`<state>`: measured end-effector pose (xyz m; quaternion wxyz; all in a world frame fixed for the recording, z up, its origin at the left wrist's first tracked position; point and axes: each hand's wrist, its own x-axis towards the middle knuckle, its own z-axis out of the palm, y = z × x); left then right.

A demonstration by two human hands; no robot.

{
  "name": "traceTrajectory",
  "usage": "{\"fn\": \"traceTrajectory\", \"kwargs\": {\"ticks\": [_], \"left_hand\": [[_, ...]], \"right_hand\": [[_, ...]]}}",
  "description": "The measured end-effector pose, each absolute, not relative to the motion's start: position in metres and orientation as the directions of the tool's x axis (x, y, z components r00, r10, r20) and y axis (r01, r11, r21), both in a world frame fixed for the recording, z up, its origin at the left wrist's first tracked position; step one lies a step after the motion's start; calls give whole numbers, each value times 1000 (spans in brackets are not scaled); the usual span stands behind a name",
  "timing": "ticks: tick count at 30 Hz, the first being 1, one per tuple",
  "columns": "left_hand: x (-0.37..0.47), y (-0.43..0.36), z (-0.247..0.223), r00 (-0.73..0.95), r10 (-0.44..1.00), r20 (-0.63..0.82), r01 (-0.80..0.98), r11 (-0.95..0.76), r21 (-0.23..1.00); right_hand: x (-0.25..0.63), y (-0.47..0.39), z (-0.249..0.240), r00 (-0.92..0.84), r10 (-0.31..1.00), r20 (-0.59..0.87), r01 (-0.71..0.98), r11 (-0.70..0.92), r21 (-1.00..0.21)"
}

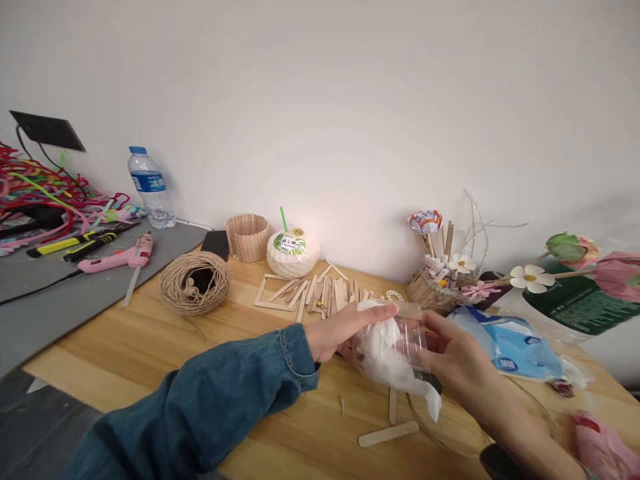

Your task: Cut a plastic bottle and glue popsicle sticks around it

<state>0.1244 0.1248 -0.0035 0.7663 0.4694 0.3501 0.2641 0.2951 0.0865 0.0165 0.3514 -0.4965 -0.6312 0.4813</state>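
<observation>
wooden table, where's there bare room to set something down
The wooden table is bare between the twine ball, gray mat and denim sleeve; another patch lies between that sleeve and the front loose stick. It is crowded behind the left hand, with the stick pile, and beyond the right hand, with the flower container and blue packet.

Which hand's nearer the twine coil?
Left. The left hand is right of the twine coil, apart from it, at the left side of the clear plastic cup; the right hand is farther right, at the cup's other side.
</observation>
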Motion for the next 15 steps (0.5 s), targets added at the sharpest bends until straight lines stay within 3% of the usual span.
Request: {"fn": "traceTrajectory", "kwargs": {"ticks": [3,6,15], "left_hand": [[125,128,-9,632,717,-293,-91,444,891],[127,129,-13,640,708,-297,-99,459,883],[128,124,-8,608,717,-340,-80,482,873]], "right_hand": [[296,82,19,-269,957,-109,155,-68,-986],[293,77,23,-379,912,-157,145,-110,-983],[284,84,26,-510,857,-75,304,97,-948]]}}
